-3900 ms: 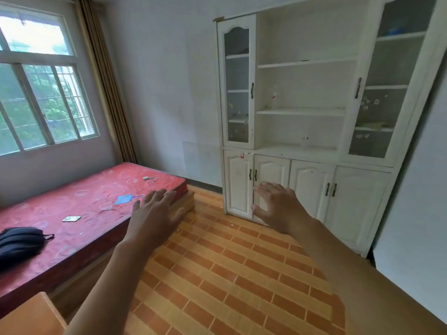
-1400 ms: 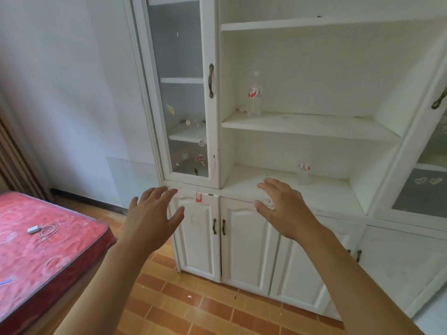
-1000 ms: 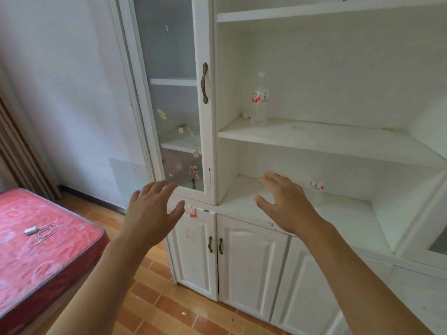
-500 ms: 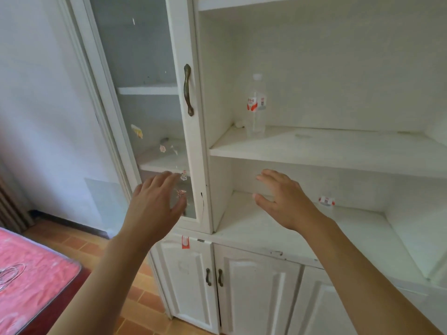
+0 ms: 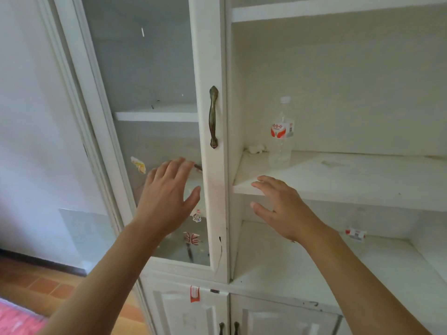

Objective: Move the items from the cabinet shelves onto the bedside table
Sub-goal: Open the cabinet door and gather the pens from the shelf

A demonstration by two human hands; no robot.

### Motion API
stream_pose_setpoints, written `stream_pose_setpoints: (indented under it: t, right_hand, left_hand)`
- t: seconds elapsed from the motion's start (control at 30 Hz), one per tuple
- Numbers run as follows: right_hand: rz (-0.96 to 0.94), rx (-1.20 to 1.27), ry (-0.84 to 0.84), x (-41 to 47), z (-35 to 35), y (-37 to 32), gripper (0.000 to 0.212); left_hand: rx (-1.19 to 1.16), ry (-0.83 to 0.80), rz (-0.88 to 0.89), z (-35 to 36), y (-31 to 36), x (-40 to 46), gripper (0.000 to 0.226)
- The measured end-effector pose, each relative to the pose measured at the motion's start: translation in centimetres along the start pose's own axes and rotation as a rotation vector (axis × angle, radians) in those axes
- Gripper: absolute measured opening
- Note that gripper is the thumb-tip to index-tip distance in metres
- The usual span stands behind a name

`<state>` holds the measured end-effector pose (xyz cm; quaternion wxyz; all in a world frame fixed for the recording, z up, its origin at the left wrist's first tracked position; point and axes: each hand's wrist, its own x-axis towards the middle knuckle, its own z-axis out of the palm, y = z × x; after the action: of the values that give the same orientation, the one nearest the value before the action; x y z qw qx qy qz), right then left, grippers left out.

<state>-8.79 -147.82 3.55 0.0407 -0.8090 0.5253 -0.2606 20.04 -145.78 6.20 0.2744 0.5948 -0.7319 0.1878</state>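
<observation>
The person has walked up close to the white cabinet (image 5: 217,213). A few seconds ago it stood across the room, and now it fills the whole view. That means the walking part looks done and the grabbing part can start.

Both hands are empty, with fingers spread wide. The left hand (image 5: 167,197) is up in front of the glass door (image 5: 150,68), near its bottom half. The right hand (image 5: 281,209) has climbed up to the front edge of the middle shelf (image 5: 338,180) and its fingertips are just at that edge.

The water bottle (image 5: 281,134) stands upright near the back left of that shelf. A small crumpled white thing (image 5: 256,149) lies just beside it (maybe a tissue, too small to tell). On the shelf below, another small bottle with a red label (image 5: 355,234) shows past the right arm.

The shelf is open in front, with no door in the way. There is lots of bare room to the right of the bottle. On its left, the side wall is close, so the right hand should probably reach in straight. The bedside table is not in view.
</observation>
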Motion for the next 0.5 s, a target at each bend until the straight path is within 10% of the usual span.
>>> stream_pose_setpoints:
  t: [0.5]
  right_hand:
    - [-0.076, -0.197, -0.097, 7.8, 1.7, 3.7, 0.054]
  left_hand:
    - [-0.055, 0.253, 0.032, 2.9, 0.2, 7.9, 0.071]
